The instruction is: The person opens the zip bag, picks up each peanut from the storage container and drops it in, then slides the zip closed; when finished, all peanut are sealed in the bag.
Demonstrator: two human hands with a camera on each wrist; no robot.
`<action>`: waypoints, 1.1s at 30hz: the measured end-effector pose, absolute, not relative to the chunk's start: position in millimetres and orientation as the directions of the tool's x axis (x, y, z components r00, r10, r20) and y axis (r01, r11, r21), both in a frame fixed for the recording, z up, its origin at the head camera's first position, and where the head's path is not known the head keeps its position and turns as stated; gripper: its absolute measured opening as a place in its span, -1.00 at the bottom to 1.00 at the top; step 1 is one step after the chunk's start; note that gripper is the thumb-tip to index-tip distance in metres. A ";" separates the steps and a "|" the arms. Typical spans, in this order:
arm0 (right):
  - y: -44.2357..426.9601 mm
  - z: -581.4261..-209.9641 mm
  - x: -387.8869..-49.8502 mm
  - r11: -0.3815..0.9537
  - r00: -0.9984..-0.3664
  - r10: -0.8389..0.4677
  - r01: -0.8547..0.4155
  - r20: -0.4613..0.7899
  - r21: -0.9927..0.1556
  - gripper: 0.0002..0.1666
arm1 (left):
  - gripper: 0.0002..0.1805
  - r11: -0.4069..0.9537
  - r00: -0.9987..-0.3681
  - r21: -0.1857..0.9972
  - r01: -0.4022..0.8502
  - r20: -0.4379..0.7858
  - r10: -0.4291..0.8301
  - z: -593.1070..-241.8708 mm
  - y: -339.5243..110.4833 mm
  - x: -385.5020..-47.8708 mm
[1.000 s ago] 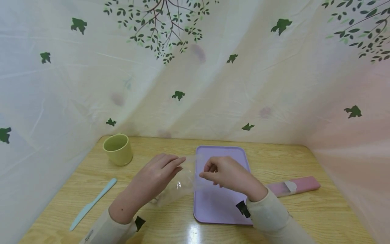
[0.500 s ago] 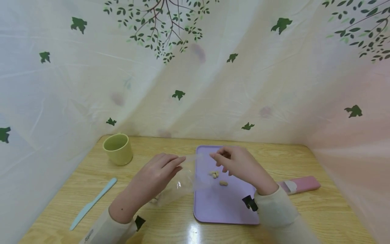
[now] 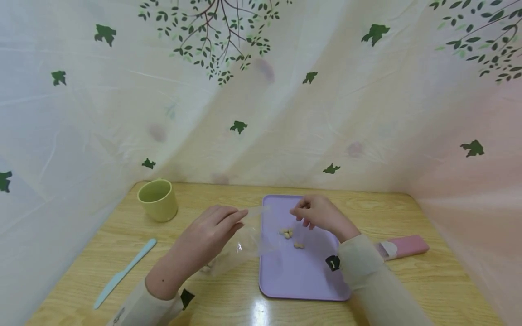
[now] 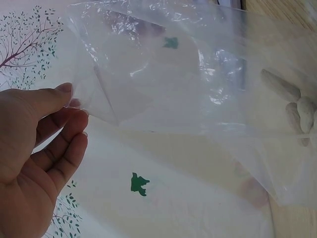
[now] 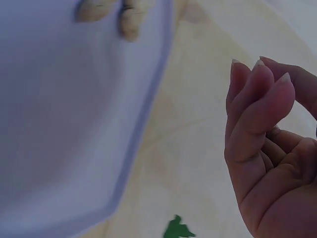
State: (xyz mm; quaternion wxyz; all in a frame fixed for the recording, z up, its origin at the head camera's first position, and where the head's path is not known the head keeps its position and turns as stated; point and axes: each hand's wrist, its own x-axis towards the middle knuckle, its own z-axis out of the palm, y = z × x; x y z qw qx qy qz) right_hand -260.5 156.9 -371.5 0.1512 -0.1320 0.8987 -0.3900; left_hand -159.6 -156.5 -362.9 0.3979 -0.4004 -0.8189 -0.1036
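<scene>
Peanuts (image 3: pixel 287 233), by the look of them, lay on the purple tray (image 3: pixel 302 276), a small cluster with another just beside it; the tray's raised edge probably served to stop such round pieces rolling off. More of these peanuts showed through the low end of a clear bag (image 3: pixel 237 252), likely gathered there by their own weight. The left hand (image 3: pixel 210 228) had its grip on the bag, pinching the film at a corner between thumb and finger, perhaps because so limp a sheet would sag without a lifted edge. The bag's near side stretched over the tray's left border, an arrangement that seemed meant to leave little space between the two; whether film and tray touched could not be told.

The right hand (image 3: pixel 320 216) hovered above the tray's far right part, its grip loosely curled, fingertips drawn close together, with nothing visible between them. From there, the pieces below were within easy reach.

Other things stood to the sides, presumably out of the hands' way: the yellow-green mug (image 3: pixel 159 201) upright at the back left of the desk (image 3: pixel 228 308), the pale blue knife (image 3: pixel 124 274) flat nearer the front, and the pink case (image 3: pixel 405 247) lying right of the tray, partly behind the sleeve (image 3: pixel 363 262).
</scene>
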 end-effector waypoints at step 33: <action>141.4 -415.6 -277.5 0.765 -0.851 -0.396 -0.099 -0.344 -0.636 -0.82 | -0.69 0.654 -0.377 -0.117 0.747 0.736 0.563 -364.2 -157.5 -159.3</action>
